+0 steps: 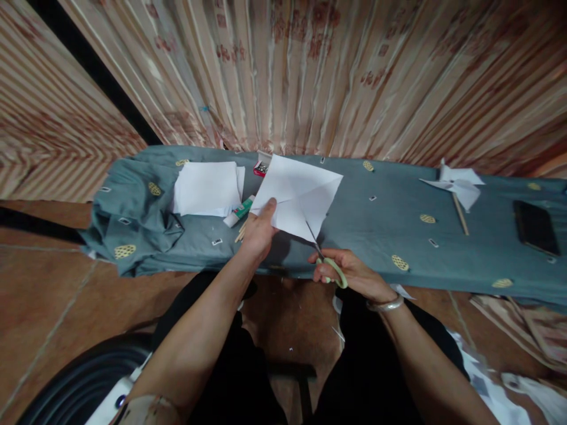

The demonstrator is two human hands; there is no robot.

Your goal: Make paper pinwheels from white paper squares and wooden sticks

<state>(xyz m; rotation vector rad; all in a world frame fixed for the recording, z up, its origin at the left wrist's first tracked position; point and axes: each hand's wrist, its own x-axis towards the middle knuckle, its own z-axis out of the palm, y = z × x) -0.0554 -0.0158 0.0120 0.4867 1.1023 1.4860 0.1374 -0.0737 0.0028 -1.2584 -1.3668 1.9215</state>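
My left hand [259,227] pinches the lower left edge of a white square sheet of paper [301,192] held up over the bench. My right hand [348,273] grips green-handled scissors [330,265], whose blades reach into the sheet's lower edge along a diagonal crease. Both hands hover just in front of the bench covered with a grey-blue cloth [376,224].
On the cloth lie a stack of white paper [207,188], a glue stick [238,212], a small red box [260,169], thin wooden sticks [240,231], a paper pinwheel on a stick [456,186] and a black phone [535,227]. A patterned curtain hangs behind. Paper scraps lie on the floor at right.
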